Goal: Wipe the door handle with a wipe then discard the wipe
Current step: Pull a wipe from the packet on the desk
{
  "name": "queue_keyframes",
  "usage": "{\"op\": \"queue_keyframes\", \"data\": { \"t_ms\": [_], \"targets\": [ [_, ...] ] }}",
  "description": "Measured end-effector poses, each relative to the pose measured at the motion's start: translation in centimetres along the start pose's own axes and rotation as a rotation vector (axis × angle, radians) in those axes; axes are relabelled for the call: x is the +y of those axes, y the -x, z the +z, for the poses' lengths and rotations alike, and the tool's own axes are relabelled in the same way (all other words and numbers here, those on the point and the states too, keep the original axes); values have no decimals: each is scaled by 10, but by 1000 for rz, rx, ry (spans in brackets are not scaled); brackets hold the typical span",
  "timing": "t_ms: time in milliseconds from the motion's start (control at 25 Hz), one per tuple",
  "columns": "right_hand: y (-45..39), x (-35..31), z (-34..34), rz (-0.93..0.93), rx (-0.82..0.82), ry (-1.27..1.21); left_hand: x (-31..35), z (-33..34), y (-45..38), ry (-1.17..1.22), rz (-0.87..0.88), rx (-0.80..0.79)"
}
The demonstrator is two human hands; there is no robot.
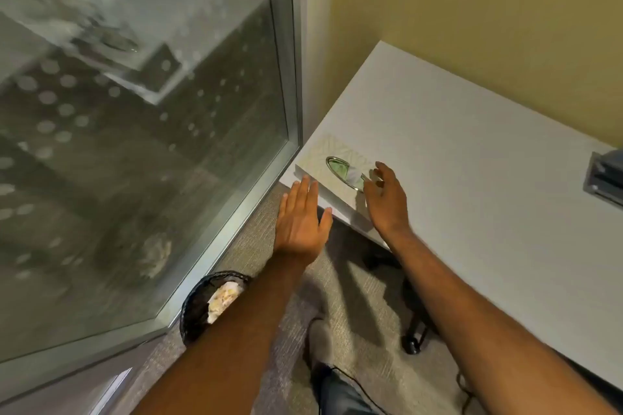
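A flat pale wipe box (pixel 323 175) with an oval opening lies on the near left corner of a white desk (pixel 472 158). A white wipe (pixel 354 175) sticks out of the opening. My right hand (pixel 387 202) hovers over the box's right end, fingers spread, fingertips at the wipe; I cannot tell if they pinch it. My left hand (pixel 301 217) is flat and open at the box's near left edge, holding nothing. A black mesh waste bin (pixel 199 307) with crumpled paper stands on the floor below. No door handle is in view.
A framed glass panel (pixel 145 145) fills the left, meeting the desk corner. A yellow wall rises behind the desk. A dark device (pixel 605 178) sits at the desk's right edge. A chair caster (pixel 411 345) and a cable lie on the grey carpet under the desk.
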State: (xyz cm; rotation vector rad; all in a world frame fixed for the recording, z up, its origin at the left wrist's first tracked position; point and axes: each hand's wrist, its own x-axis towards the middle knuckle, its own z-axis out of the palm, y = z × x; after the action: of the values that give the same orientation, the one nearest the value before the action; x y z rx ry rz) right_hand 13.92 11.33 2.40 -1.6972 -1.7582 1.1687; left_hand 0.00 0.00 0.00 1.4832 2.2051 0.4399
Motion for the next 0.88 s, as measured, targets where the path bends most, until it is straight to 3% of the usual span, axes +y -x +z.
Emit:
{"op": "queue_keyframes", "data": {
  "t_ms": [200, 360, 600, 880],
  "targets": [
    [-31, 5, 12, -8, -31, 168, -1, 33, -27, -93, 196, 132],
    [-44, 13, 22, 29, -81, 233, 2, 38, -38, -105, 149, 81],
    [-46, 14, 25, 17, -27, 212, 4, 33, -41, -115, 129, -1],
    [-35, 8, 12, 55, -9, -25, 1, 31, -37, -64, 141, -18]
  ]
}}
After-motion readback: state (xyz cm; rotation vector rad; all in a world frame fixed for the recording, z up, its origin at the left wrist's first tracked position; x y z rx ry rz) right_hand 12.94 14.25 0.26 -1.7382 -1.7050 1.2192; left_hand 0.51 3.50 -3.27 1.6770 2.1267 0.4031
